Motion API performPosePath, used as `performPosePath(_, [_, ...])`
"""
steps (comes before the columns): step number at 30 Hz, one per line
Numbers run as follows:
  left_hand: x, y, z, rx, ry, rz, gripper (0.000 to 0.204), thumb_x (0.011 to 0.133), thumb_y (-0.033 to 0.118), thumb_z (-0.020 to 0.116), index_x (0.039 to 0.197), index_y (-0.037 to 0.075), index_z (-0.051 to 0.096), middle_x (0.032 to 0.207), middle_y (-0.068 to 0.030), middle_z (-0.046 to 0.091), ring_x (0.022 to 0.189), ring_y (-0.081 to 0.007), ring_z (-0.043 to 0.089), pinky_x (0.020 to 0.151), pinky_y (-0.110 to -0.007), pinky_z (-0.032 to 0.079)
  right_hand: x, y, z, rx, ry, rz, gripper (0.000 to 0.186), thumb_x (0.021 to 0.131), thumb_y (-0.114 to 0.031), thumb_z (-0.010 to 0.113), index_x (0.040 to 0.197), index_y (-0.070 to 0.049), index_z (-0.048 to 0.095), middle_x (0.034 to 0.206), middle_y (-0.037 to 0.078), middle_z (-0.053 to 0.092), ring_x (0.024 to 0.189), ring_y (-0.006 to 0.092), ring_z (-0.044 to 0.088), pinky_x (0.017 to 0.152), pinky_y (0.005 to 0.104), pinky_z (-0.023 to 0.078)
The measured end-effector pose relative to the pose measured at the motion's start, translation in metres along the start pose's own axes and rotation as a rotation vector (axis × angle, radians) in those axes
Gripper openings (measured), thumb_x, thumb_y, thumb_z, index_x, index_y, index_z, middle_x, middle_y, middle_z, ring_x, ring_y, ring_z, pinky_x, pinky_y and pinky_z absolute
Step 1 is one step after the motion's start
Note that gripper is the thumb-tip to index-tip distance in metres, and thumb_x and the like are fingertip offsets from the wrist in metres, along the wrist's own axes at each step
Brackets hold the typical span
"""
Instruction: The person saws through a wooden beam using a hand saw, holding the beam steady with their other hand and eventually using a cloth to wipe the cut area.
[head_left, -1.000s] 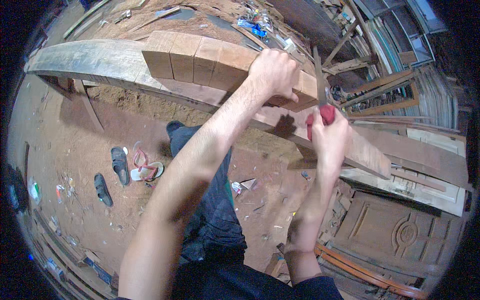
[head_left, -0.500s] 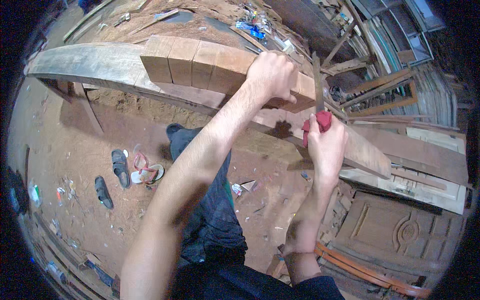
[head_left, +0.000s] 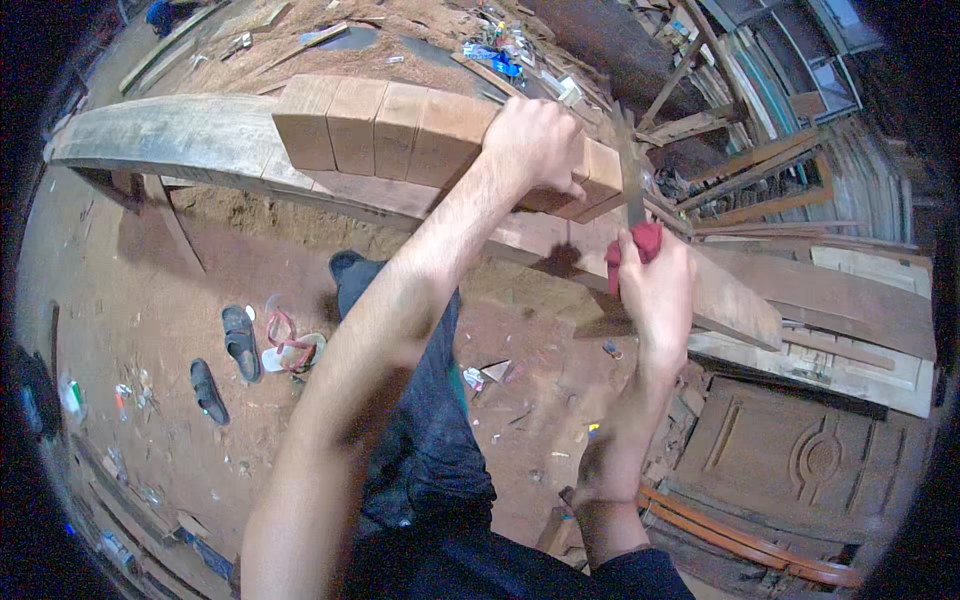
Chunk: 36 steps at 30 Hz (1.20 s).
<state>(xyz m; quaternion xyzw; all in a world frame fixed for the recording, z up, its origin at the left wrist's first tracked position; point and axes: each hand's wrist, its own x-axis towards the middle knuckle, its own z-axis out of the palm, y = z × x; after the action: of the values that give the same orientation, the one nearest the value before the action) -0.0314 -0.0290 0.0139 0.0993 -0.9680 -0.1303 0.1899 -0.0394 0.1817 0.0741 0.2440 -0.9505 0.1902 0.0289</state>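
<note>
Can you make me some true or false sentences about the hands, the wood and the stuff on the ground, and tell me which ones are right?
1. The left hand is on the wooden blocks. True.
2. The right hand holds a yellow cup. False: it grips a red wrap at the lower end of a long blade.
3. The wooden blocks lie on the ground. False: they sit on a long beam, raised above the ground.
4. Two dark sandals lie on the ground. True.
5. The carved panel is at the picture's upper left. False: it is at the lower right.
</note>
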Motion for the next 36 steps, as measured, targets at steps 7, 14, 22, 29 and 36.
performPosePath(7, [-0.001, 0.005, -0.005, 0.012, 0.000, 0.004, 0.071, 0.058, 0.068, 0.085, 0.089, 0.004, 0.075, 0.088, -0.0183, 0.074, 0.086, -0.0344, 0.074, 0.080, -0.045, 0.059, 0.015, 0.005, 0.015, 0.024, 0.043, -0.011, 0.027, 0.095, -0.027, 0.063, 0.086, -0.004, 0.075, 0.078, 0.018, 0.073, 0.078, 0.0367, 0.072, 0.075, 0.0458, 0.054])
performPosePath(14, [-0.002, 0.007, -0.009, 0.023, -0.007, 0.009, 0.073, 0.058, 0.069, 0.084, 0.093, 0.005, 0.075, 0.090, -0.0141, 0.074, 0.087, -0.0298, 0.074, 0.079, -0.042, 0.059, 0.018, 0.000, 0.007, 0.013, 0.022, -0.019, 0.030, 0.094, -0.029, 0.065, 0.086, -0.002, 0.075, 0.080, 0.023, 0.071, 0.081, 0.0411, 0.071, 0.076, 0.0501, 0.053])
performPosePath(22, [0.000, 0.006, -0.008, 0.041, -0.056, -0.033, 0.074, 0.057, 0.070, 0.085, 0.092, 0.005, 0.075, 0.092, -0.0141, 0.074, 0.092, -0.0282, 0.073, 0.082, -0.041, 0.058, 0.021, -0.005, 0.009, 0.002, -0.010, 0.016, 0.032, 0.093, -0.029, 0.065, 0.085, 0.002, 0.073, 0.080, 0.026, 0.070, 0.082, 0.0438, 0.070, 0.077, 0.0501, 0.054])
performPosePath(29, [-0.003, 0.007, -0.005, 0.044, -0.069, -0.046, 0.075, 0.057, 0.071, 0.084, 0.089, 0.004, 0.076, 0.093, -0.0149, 0.074, 0.092, -0.0287, 0.073, 0.083, -0.040, 0.058, 0.008, -0.007, -0.002, -0.013, -0.063, 0.070, 0.029, 0.093, -0.029, 0.065, 0.086, -0.003, 0.075, 0.081, 0.023, 0.072, 0.081, 0.0425, 0.071, 0.076, 0.0499, 0.054])
performPosePath(36, [0.002, 0.005, -0.002, 0.027, -0.102, -0.039, 0.075, 0.058, 0.072, 0.083, 0.090, 0.004, 0.076, 0.093, -0.0141, 0.075, 0.090, -0.0287, 0.074, 0.084, -0.040, 0.058, 0.001, -0.007, -0.005, -0.081, -0.022, -0.016, 0.031, 0.094, -0.030, 0.064, 0.086, -0.002, 0.074, 0.079, 0.022, 0.072, 0.079, 0.0407, 0.071, 0.074, 0.0499, 0.054])
